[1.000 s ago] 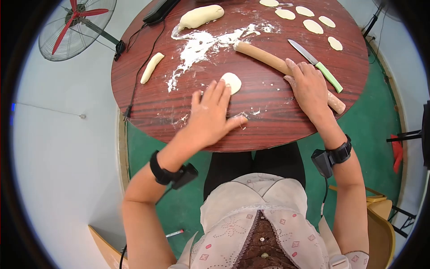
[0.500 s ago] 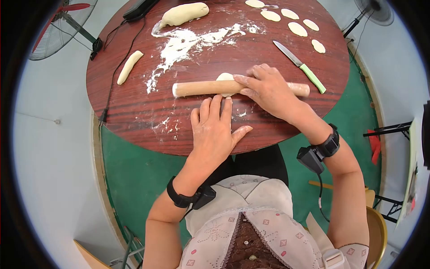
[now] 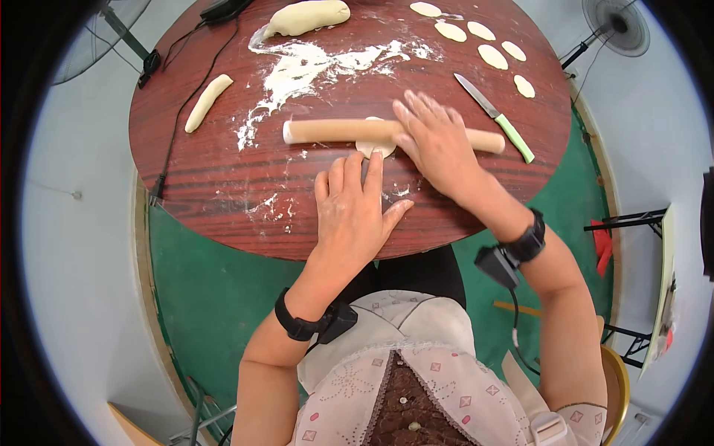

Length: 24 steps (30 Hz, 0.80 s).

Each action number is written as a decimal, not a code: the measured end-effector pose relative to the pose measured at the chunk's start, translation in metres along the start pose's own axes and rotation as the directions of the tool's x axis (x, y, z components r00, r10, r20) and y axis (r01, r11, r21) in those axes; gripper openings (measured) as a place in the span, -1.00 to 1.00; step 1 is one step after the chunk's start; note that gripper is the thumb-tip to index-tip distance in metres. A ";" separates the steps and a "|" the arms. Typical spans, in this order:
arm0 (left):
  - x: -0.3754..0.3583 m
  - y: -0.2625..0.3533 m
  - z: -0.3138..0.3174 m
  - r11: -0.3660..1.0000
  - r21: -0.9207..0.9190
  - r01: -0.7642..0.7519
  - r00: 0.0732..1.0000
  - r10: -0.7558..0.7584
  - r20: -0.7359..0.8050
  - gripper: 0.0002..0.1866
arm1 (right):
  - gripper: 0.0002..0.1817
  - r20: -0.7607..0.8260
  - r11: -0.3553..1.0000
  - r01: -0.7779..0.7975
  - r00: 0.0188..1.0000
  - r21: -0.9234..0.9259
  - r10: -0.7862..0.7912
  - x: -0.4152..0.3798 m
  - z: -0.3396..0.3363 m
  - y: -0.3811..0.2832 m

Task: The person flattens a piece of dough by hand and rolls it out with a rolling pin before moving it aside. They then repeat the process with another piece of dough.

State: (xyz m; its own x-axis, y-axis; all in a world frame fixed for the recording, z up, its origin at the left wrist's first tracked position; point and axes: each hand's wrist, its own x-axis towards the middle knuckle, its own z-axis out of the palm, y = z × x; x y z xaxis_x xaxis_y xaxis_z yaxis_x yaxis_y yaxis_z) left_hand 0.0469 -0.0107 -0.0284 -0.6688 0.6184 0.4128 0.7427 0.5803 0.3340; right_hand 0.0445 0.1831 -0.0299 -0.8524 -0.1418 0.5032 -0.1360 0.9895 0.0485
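Across the dark red table lies a wooden rolling pin [image 3: 327, 131], on top of a small round dough piece [image 3: 376, 149]. My right hand [image 3: 439, 145] rests on the pin right of the dough, palm down, fingers stretched out past it. Fingertips of my left hand [image 3: 348, 201] touch the near edge of the dough; that hand lies flat with its fingers apart. White flour [image 3: 301, 70] is spread beyond the pin.
A large dough roll [image 3: 309, 18] lies at the back, a thin dough strip [image 3: 209, 102] at the left beside a black cable [image 3: 186, 126]. A knife with a green handle [image 3: 515, 138] lies at the right, near several flat dough rounds [image 3: 492, 56].
The rolling pin has moved away from me, baring more of the dough's near side. My right hand has moved forward with it, and its fingers have straightened.
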 end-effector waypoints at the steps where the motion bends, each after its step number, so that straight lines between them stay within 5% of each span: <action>1: 0.002 -0.001 0.001 1.000 0.018 0.000 1.000 0.000 -0.001 -0.26 | -0.53 -0.006 0.999 -0.005 1.000 -0.051 0.005 0.010 0.005 0.005; 5: 0.013 -0.001 -0.001 0.999 0.053 0.001 0.999 -0.003 0.034 -0.31 | -0.53 0.040 0.995 -0.075 0.997 0.068 0.072 0.034 0.014 0.017; 8: 0.019 -0.005 -0.005 0.997 0.071 -0.006 0.996 -0.001 0.094 -0.35 | -0.53 0.082 0.974 0.124 0.987 0.187 -0.141 0.026 0.003 0.022; 14: 0.029 -0.040 -0.028 0.971 0.002 -0.241 0.948 0.235 0.216 -0.48 | -0.53 0.016 0.977 -0.028 1.000 0.211 0.026 0.011 -0.026 0.027; 18: 0.032 -0.056 -0.041 0.950 -0.006 -0.313 0.918 0.304 0.256 -0.54 | -0.53 0.076 0.969 -0.010 0.997 0.245 -0.009 0.002 -0.042 0.020; 24: -0.006 -0.016 -0.030 0.995 0.090 -0.044 0.999 0.042 0.018 -0.54 | -0.55 0.165 0.950 0.085 0.976 0.301 -0.140 -0.007 -0.030 0.005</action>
State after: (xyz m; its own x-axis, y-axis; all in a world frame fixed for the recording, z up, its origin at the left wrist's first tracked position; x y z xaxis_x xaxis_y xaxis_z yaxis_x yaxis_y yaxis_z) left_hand 0.0403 -0.0397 -0.0111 -0.6373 0.6519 0.4109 0.7653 0.5980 0.2381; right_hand 0.0648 0.1897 -0.0068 -0.8966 -0.2811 0.3422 -0.3535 0.9198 -0.1706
